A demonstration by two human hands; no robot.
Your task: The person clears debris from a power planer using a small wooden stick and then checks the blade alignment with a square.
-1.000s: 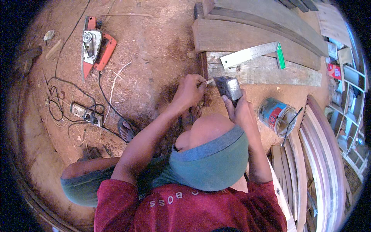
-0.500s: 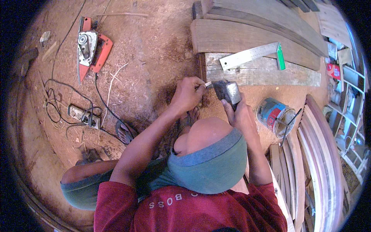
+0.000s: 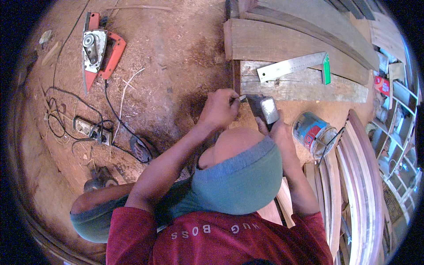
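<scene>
My left hand pinches a small, thin, pale piece between thumb and fingertips; its kind is too small to make out. The piece's tip points at the near edge of a dark block with a shiny, light-reflecting face; whether they touch I cannot tell. Fingers of my right hand are wrapped round the block's lower end, partly hidden behind it. Just beyond both hands lies a weathered board. A metal try square with a green handle rests across it.
Thick dark planks are stacked at the far right. On the right stand a blue paint bucket and curved wooden strips. To the left, a red electric planer, its cable and a power strip lie on the shavings-strewn floor.
The view has shifted slightly. The dark block has turned a little in my right hand, and my left hand still holds the small pale piece beside it.
</scene>
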